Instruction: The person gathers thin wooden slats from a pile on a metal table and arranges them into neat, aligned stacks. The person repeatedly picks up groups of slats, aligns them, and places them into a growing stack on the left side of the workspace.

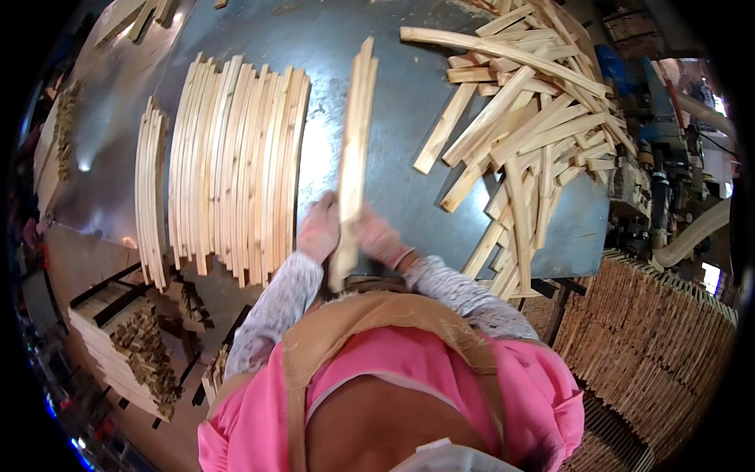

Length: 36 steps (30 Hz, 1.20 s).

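Between my hands is a small bundle of pale wooden strips [358,126], its long side pointing away from me over the metal table. My left hand [318,228] closes against the bundle's left side near its close end. From the right, my right hand [377,237] grips the same strips, slightly blurred. Left of my hands, a wide row of wooden strips [240,165] lies side by side, with a narrower group [151,189] beyond it. Over on the right spreads a jumbled heap of loose strips [523,118].
The grey metal table [330,86] carries the strips. Stacked wood [130,354] stands below its near left edge. A large stack of wooden pieces [645,346] fills the lower right. Machinery with hoses [661,157] stands past the right edge.
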{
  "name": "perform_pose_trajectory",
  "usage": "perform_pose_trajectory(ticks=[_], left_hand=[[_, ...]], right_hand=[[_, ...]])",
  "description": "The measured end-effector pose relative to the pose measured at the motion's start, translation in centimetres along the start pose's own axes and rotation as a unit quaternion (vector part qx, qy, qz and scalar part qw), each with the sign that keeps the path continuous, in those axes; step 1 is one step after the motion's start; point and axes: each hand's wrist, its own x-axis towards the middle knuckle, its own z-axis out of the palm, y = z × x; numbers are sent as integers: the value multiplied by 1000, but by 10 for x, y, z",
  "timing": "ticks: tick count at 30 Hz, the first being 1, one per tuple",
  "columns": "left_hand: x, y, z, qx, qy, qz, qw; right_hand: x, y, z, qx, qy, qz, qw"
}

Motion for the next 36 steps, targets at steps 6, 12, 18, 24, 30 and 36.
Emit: perform_pose_trajectory(ticks=[6,12,18,24,30,36], left_hand=[[14,25,-52,163,71,156,972],[140,83,-13,115,76,187,973],[357,177,68,186,82,245,948],[474,248,102,393,-2,276,877],[426,243,91,197,-149,282,927],[252,154,54,-429,-450,-102,777]], right_hand=[[43,-25,51,-208,-191,-222,933],[68,-53,-165,-209,58,-160,963],[83,15,-310,-271,289,56,917],[100,28,-303,-283,350,153,880],[124,36,-325,14,480,108,870],[19,-2,-377,69,439,162,881]])
